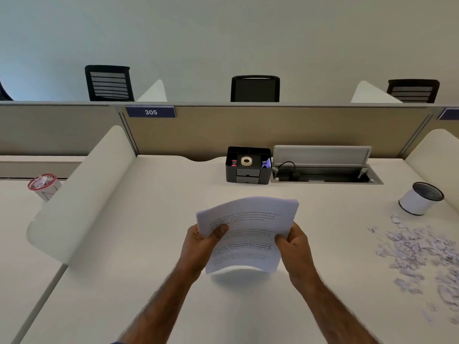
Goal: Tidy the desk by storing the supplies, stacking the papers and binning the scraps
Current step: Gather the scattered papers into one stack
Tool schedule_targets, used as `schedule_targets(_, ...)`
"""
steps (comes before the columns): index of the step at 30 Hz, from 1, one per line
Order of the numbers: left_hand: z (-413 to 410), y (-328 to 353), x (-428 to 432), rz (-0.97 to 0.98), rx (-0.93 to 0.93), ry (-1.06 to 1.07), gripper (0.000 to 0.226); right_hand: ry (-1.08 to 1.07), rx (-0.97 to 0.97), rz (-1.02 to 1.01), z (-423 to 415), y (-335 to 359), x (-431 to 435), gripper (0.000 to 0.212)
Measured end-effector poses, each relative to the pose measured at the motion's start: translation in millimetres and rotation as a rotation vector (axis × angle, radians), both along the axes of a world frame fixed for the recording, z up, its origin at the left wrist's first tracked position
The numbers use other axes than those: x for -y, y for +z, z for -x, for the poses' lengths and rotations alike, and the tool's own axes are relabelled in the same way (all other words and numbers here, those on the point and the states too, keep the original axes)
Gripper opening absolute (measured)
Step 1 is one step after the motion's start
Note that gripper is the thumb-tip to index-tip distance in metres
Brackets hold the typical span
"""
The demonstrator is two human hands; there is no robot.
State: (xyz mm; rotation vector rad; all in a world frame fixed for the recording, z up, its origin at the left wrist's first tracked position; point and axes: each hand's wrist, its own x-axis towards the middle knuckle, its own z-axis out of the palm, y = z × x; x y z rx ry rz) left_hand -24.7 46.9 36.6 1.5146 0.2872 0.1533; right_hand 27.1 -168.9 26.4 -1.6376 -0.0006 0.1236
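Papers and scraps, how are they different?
The papers are whole printed sheets; the scraps are tiny torn bits. The papers are stacked, gripped by the left hand and right hand; the scraps lie scattered on the desk. Both are pale paper.

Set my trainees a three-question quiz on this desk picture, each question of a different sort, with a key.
1. True or false: the tape sits in the organizer.
2. The scraps lie: A in the organizer; B on the desk, right of the stack; C under the stack.
3. How many hands grip the stack?
Key: 1 true; 2 B; 3 two, the left hand and the right hand.
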Motion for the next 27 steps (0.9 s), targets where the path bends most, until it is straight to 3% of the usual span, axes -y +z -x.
schedule_targets(3, 1, 1, -5, 0.002, 0.013, -0.034, 0.037, 0.030, 0.014, -0.021, -1, 5, 0, 0.047)
schedule_targets(6, 0, -2, -6, 0.001, -0.003, -0.022, 0.025, 0.051, 0.011, -0.014, -3, 2, 0, 0.041)
schedule_targets(13, 0, -3, -1, -0.003, -0.010, -0.036, 0.031, 0.056, -0.010, 0.018, -3, -3, -1, 0.038)
schedule_targets(19, -4, 1, 2, 0.009, -0.010, 0.054, 0.011, 0.091, -0.067, 0.072, -7, -11, 12, 0.022)
schedule_targets(22, -7, 7, -8, 0.133, 0.081, 0.104, 0.012, 0.070, -0.096, 0.081, -9, -22, 33, 0.003)
schedule_targets(24, -8, 12, -13, 0.210, 0.167, 0.138, 0.026, 0.006, -0.179, -0.116, -8, -30, 41, 0.007)
schedule_targets(27, -14, 20, -9, 0.282, 0.231, 0.151, 0.032, -0.049, -0.357, -0.604, -1, -36, 36, 0.022)
